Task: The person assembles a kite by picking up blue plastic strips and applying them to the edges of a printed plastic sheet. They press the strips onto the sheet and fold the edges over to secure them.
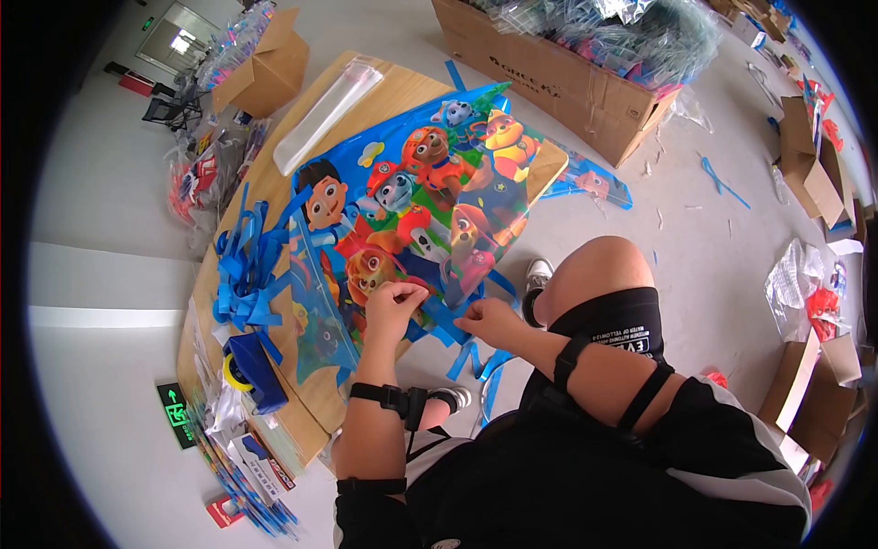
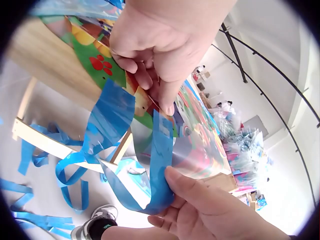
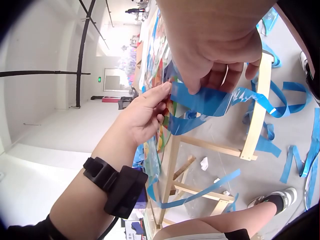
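A glossy plastic sheet (image 1: 402, 197) printed with cartoon dogs and a boy lies across the wooden table. At its near edge my left hand (image 1: 393, 306) pinches the sheet's margin between thumb and fingertips, beside the top of a blue plastic strip (image 2: 161, 167). Lower down that strip, my right hand (image 1: 492, 320) grips it with the thumb pressed over curled fingers. The strip bends in a loop below the edge, seen in the left wrist view. In the right wrist view, the left fingertips (image 3: 164, 90) sit close to the strip's end.
Blue strips (image 1: 247, 265) are heaped on the table's left, near a blue tape dispenser (image 1: 256, 373). A clear roll (image 1: 329, 114) lies at the far edge. More strips (image 3: 295, 160) litter the floor. A large carton (image 1: 558, 82) of wrapped goods stands beyond.
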{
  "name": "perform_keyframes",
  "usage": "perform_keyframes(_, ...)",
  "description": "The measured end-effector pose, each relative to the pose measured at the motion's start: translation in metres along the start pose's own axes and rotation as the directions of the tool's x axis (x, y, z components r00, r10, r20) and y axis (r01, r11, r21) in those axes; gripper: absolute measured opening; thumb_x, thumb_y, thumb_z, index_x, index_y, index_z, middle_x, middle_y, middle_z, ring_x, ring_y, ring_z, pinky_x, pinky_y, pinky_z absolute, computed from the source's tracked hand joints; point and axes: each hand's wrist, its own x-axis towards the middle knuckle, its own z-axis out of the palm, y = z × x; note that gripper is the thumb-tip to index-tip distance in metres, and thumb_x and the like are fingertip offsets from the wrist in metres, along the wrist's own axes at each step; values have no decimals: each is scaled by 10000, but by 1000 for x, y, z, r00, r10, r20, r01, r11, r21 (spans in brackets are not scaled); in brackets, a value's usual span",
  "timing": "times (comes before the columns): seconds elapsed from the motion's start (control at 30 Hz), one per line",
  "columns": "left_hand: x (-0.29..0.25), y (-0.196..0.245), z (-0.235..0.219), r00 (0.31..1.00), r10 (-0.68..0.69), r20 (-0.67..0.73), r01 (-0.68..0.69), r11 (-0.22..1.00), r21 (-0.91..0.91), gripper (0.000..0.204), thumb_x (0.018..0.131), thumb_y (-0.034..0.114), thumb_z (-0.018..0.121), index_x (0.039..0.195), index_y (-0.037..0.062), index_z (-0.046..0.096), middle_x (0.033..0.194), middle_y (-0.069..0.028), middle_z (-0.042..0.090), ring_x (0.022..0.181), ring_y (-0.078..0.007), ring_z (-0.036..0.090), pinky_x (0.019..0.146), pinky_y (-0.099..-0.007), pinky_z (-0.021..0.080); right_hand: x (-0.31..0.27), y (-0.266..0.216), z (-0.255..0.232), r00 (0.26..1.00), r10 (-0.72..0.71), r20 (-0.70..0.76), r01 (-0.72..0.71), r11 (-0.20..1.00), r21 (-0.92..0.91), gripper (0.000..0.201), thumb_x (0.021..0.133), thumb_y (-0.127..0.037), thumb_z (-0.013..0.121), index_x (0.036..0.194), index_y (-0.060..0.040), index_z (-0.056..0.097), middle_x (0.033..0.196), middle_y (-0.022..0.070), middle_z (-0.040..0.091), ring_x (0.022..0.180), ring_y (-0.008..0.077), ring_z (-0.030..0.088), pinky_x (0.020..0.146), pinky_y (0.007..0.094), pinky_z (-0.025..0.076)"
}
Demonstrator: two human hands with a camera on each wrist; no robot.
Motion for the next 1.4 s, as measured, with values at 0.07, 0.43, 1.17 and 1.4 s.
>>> perform_keyframes(0.07,0,-1,1,1000,-10,-1,10,1000,0,158,825,121,782,920,-3,761,843,-63,661,786,-156,638,709,-284,482,0,0,0,1000,-5,0,5,1000,-2,368,847,-401,736,907,-38,711,855,104,704,783,223,673,717,354,513)
perform_keyframes(0.43,0,-4,4,1000,-3,-10,3,1000,-9,144,829,117,779,915,4,758,841,-47,669,754,-127,642,684,-259,482,3,5,4,1000,-10,-7,10,1000,28,373,841,-400,743,908,-33,714,850,99,708,768,215,678,705,346,519)
perform_keyframes(1.17,-10,8,10,991,77,-111,-78,997,-2,113,807,93,786,846,8,722,791,-41,593,682,-140,625,620,-285,506,3,5,4,999,-38,-36,38,999,10,364,845,-358,751,888,0,699,805,115,687,726,201,641,660,346,502)
perform_keyframes(1.4,-13,8,12,986,98,-134,-97,995,14,117,805,91,782,837,8,706,800,-60,594,686,-161,614,641,-307,499,1,4,3,999,-35,-27,35,999,9,380,846,-372,750,885,2,698,799,118,680,730,205,635,659,354,497)
